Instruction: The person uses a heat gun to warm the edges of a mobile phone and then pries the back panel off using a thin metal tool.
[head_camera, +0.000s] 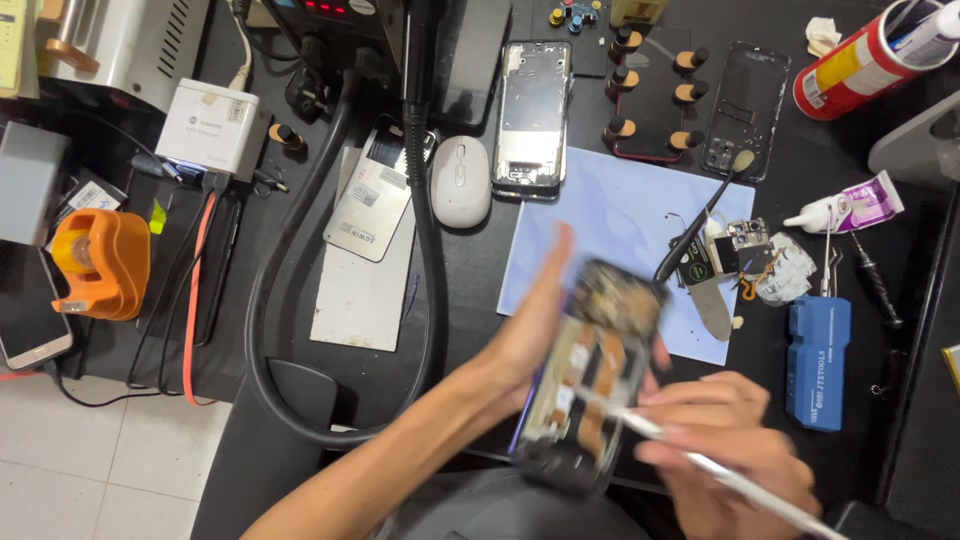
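A: Head view: we look down on a black workbench (470, 290), the biggest thing here, with a thick black hose (425, 200) looping across it from the machine at the top.

B: Next in size we see the pale blue sheet (610, 215) near the middle, and over its lower edge the opened phone (590, 375), blurred, its back off and its boards showing.

A: Our left hand (530, 330) cups that phone from the left, fingers up along its side, holding it tilted above the bench. Our right hand (725, 440) is closed around a thin white tool (700, 462), whose tip touches the phone's inside near the lower middle.

B: Well apart, at the top, we find a bare phone frame (535, 115) lying flat, a black phone back (745, 105) to its right and a white mouse (460, 180) just left of the frame.

A: On the left edge sits an orange tape dispenser (100, 262); on the right, a blue tool case (818, 360), a red can (860, 62) lying tilted, and a small white glue tube (850, 208).

B: Smallest are the loose camera parts (745, 250) on the sheet's right edge, beside a black brush (700, 215).
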